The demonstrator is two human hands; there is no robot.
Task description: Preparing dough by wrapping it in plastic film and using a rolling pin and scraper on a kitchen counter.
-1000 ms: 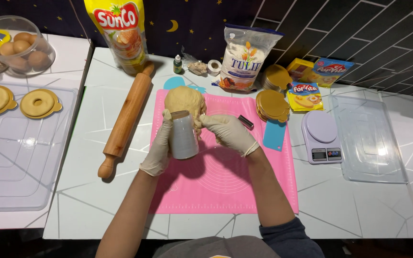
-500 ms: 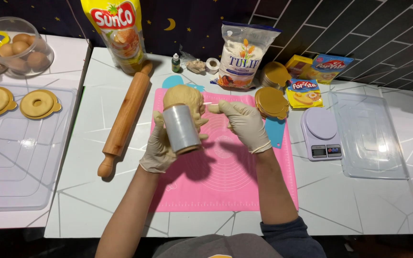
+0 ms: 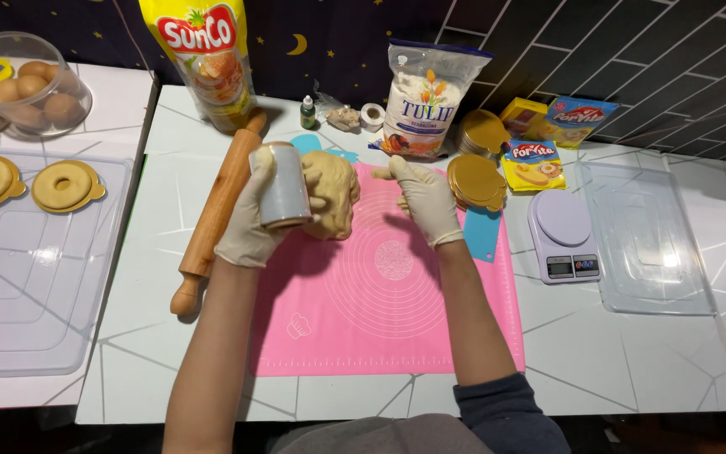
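The left hand point(image 3: 254, 223), in a pale glove, has its fingers wrapped around a small grey cylinder cup point(image 3: 281, 187) and holds it lifted, tilted, over the top left corner of the pink silicone mat point(image 3: 380, 328). The cup touches the lump of yellow dough point(image 3: 334, 192), which sits on the upper edge of the mat. The right hand point(image 3: 424, 197), also gloved, is over the mat at the right of the dough, fingers loosely spread and grasping nothing; its fingertips are near the dough, I cannot tell if they touch. A wooden rolling pin point(image 3: 212, 220) lies just left of the mat, a digital scale point(image 3: 563, 234) right of the mat
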